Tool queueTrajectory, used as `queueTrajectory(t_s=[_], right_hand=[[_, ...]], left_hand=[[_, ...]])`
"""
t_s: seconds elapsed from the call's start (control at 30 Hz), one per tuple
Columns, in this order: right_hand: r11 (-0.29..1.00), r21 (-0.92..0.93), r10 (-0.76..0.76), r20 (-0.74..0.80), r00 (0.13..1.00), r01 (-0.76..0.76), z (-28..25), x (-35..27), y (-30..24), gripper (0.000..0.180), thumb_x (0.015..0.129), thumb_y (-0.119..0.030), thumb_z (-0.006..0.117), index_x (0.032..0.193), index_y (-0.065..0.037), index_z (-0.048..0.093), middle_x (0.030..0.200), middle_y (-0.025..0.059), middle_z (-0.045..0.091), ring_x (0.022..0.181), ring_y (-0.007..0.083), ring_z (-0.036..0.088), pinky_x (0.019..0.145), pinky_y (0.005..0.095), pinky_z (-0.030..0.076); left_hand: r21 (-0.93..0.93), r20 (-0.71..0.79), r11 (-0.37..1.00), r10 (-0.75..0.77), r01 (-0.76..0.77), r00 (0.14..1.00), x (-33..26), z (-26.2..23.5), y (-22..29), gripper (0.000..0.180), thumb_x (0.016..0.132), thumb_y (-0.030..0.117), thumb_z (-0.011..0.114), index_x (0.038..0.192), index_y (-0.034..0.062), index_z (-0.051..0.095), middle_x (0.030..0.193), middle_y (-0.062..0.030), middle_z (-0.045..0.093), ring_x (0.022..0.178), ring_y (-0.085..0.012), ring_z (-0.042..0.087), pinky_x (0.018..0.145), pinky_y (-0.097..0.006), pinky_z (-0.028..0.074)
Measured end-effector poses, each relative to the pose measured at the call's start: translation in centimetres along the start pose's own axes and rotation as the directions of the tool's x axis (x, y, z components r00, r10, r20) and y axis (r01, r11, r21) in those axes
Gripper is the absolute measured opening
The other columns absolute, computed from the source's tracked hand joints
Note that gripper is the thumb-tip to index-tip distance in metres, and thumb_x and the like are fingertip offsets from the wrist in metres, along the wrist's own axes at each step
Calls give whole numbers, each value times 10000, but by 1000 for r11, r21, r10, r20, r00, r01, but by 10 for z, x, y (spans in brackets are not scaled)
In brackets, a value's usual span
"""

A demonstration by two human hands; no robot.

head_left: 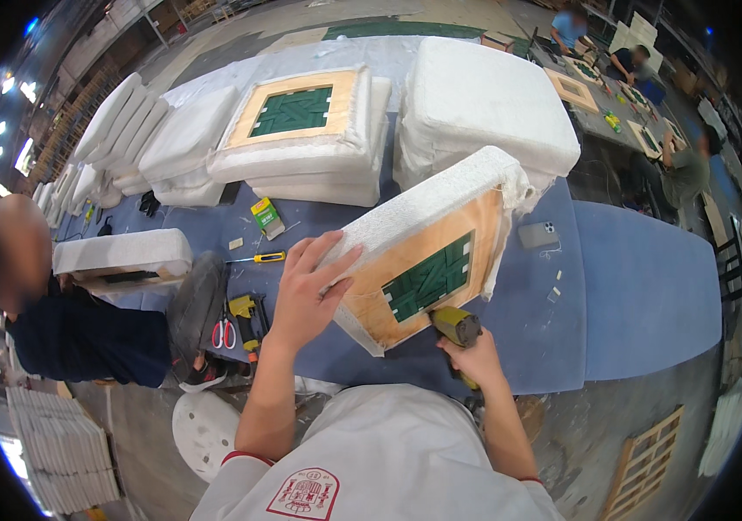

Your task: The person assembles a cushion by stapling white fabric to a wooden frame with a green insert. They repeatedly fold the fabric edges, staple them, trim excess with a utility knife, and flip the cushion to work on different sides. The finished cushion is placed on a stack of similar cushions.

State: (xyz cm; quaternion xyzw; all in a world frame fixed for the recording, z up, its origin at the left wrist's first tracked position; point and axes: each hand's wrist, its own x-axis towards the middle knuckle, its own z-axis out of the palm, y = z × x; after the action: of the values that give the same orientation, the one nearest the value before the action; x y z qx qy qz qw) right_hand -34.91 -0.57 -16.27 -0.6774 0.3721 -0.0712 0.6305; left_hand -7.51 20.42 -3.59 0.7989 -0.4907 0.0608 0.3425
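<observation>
A white padded seat cushion (427, 201) stands tilted up on the table, its plywood underside (371, 306) with a green webbing panel (430, 276) facing me. My left hand (310, 276) grips the cushion's upper left edge, fingers over the white padding. In my right hand (475, 358) is an olive-yellow staple gun (456, 325). The gun's head is close to the lower edge of the plywood, near the green webbing; whether it touches, I cannot tell.
On the blue table (527, 313) are a yellow screwdriver (258, 258), a green box (267, 217), scissors (224, 332), another staple gun (249, 319) and a phone (538, 234). Stacked cushions (488, 108) line the far side. A co-worker (85, 321) sits at the left beside another cushion (124, 258).
</observation>
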Motion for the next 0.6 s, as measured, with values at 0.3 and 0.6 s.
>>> queueTrajectory(t_s=[0.3,0.6], right_hand=[[715,-41,-699,-3,715,698,76,-21,-116,741,901,-32,820,1612,-77,617,1238,139,845,1101,291,841,975,380,642],[702,-38,-712,-27,701,711,92,-19,-112,817,891,-35,825,1666,-84,570,1293,176,828,1178,330,840,1021,363,630]], left_hand=[[-20,-100,1000,7,-9,995,-7,7,5,605,820,1,912,1359,270,862,1526,-46,709,1388,-385,608,1166,-506,536],[-42,-104,999,5,-9,995,-8,5,8,595,822,-1,908,1348,273,863,1517,-43,712,1381,-384,614,1143,-502,554]])
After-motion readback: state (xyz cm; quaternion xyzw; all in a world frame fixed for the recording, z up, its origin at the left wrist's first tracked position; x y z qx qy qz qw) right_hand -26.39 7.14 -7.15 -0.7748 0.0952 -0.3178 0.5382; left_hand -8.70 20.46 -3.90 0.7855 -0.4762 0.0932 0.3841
